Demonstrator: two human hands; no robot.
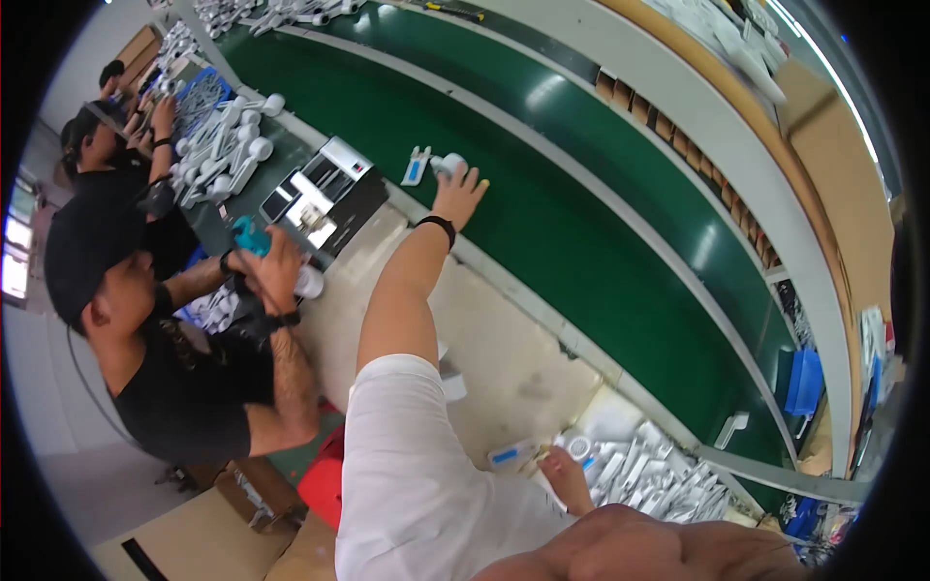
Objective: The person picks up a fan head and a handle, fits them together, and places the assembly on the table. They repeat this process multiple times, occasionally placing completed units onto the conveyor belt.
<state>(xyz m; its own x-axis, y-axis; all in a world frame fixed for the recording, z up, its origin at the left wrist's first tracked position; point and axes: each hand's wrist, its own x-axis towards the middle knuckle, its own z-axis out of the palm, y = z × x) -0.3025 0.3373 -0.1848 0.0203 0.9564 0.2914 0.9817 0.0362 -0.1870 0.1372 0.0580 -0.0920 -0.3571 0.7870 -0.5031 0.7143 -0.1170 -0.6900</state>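
Observation:
My left arm, in a white sleeve with a dark wristband, stretches out over the green conveyor belt (542, 242). The fingers of my left hand (459, 198) are spread, beside and touching a white round-headed plastic part (449, 163). Just left of it on the belt lies a flat white part with a blue panel (416, 167). Lower down, my right hand (568, 481) has its fingertips closed at the end of a white elongated part with a blue strip (511, 455). Next to that hand is a heap of white and grey plastic parts (644, 474).
Left of me, a person in a black cap (97, 232) holds a teal power tool (250, 235) beside a black-and-white fixture (329, 189). White round-headed parts (228, 145) are piled beyond. A white rail (620, 387) edges the belt; a blue bin (804, 382) stands far right.

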